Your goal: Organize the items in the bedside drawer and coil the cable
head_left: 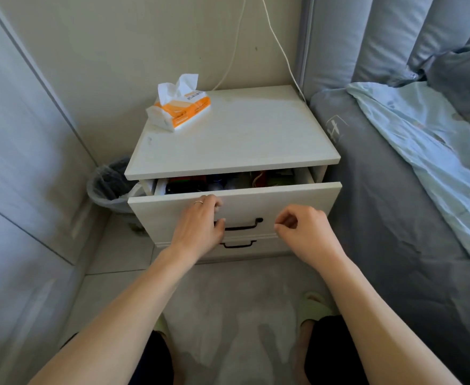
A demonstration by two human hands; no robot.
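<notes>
The white bedside table [236,134] has its top drawer [297,201] pulled out a little. In the dark gap lie several jumbled items [228,182], too dim to name. My left hand [200,226] grips the left end of the drawer's black handle [244,225], fingers curled over it. My right hand [303,232] hovers in front of the drawer face to the right of the handle, fingers curled, holding nothing. Two white cables [281,48] hang down the wall and drop behind the table top.
An orange and white tissue pack [181,107] lies on the table's back left. A lined bin [108,187] stands left of the table. The lower drawer's handle [239,245] shows below. A bed with grey sheet [394,218] runs along the right.
</notes>
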